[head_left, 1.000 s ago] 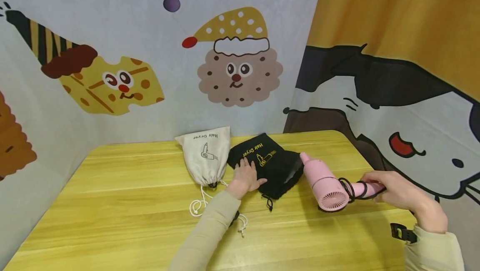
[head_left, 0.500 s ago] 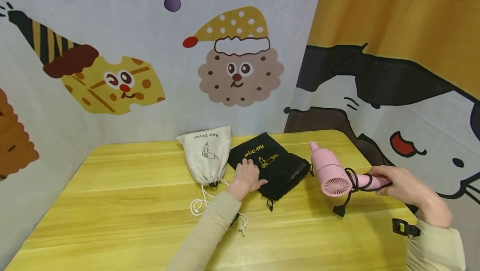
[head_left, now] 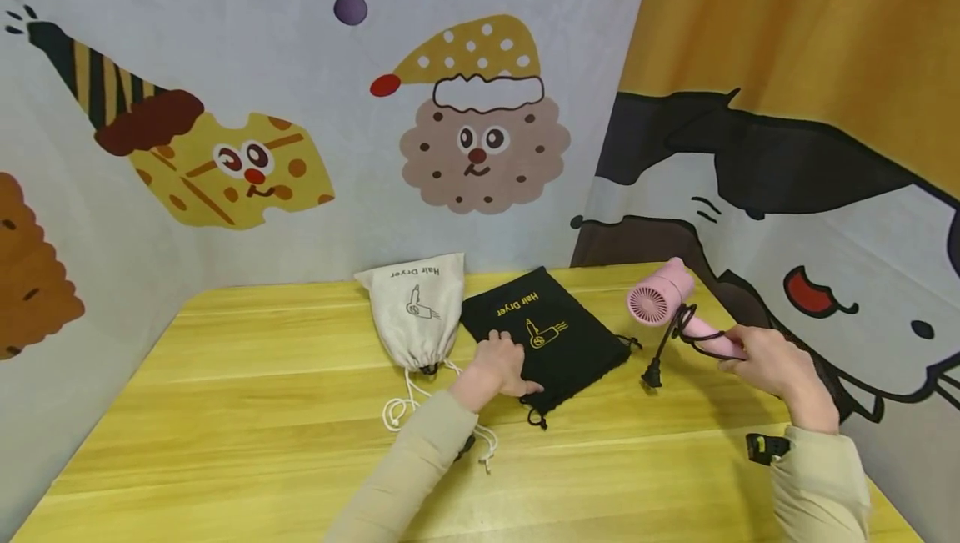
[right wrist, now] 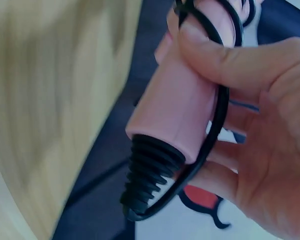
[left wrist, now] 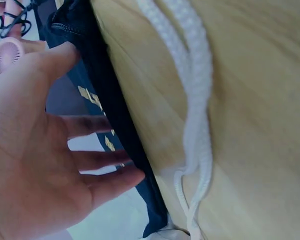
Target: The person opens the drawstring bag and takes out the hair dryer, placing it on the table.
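Note:
A pink hair dryer [head_left: 663,293] is held up over the table's right side. My right hand [head_left: 776,368] grips it by the handle [right wrist: 175,105], thumb on one side and fingers round the other. Its black cord is wrapped loosely round the handle, and the plug [head_left: 652,374] dangles below. My left hand [head_left: 495,366] rests on the near left edge of a black drawstring bag [head_left: 570,351] printed "Hair Dryer". In the left wrist view the fingers [left wrist: 110,187] are nearly straight against the fabric. The bag lies flat, apart from the dryer.
A white drawstring bag [head_left: 411,318], also printed "Hair Dryer", lies left of the black one. Its white cords [head_left: 393,414] trail toward me, partly under my left forearm. The wooden table [head_left: 225,409] ends at a cartoon-printed curtain [head_left: 315,109] behind and at the right.
My right hand has lifted the hair dryer away from the black bag, toward the back right, and turned it. The plug has swung loose. The black bag now lies flatter under my left hand.

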The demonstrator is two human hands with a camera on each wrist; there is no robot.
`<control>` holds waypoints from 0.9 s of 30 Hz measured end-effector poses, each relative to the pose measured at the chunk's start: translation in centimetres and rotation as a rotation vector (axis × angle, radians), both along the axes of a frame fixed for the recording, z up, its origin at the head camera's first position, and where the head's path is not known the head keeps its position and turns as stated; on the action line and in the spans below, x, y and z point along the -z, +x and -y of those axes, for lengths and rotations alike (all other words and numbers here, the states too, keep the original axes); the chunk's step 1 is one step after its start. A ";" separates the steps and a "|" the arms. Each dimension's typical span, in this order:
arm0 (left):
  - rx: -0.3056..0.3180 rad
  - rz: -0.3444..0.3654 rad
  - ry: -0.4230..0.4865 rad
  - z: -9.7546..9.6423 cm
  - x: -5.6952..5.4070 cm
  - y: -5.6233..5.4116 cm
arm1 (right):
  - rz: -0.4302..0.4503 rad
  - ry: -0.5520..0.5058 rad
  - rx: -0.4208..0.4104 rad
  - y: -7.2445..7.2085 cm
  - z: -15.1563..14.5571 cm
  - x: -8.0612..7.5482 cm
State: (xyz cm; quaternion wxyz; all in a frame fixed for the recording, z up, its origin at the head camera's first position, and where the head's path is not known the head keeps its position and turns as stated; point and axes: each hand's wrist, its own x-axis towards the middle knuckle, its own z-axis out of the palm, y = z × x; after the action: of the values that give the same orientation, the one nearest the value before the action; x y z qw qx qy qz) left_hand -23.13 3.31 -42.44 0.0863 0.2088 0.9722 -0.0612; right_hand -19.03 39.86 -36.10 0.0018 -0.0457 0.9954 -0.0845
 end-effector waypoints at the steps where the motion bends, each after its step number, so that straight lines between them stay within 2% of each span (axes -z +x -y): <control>1: 0.007 0.010 0.004 0.1 0.0 0.0 | 0.001 -0.001 0.020 -0.2 0.2 0.2; 8: 0.059 0.064 0.053 0.2 0.2 -0.5 | 0.025 -0.025 0.133 -2.0 1.2 1.7; 14: 0.079 0.094 0.098 0.2 0.6 -1.1 | 0.042 -0.044 0.177 -3.0 2.2 2.9; 21: 0.155 0.034 0.081 -0.1 0.8 -1.5 | 0.091 -0.022 0.192 -3.9 3.3 3.9; 27: 0.171 -0.031 0.093 -0.4 0.9 -1.5 | 0.138 -0.011 0.229 -4.2 3.9 4.3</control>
State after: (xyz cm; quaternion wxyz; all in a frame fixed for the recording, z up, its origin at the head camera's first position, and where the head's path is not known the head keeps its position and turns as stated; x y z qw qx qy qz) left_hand -24.68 3.74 -43.34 0.0559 0.2938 0.9539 -0.0261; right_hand -23.20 35.97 -40.40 0.0601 0.0741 0.9911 -0.0925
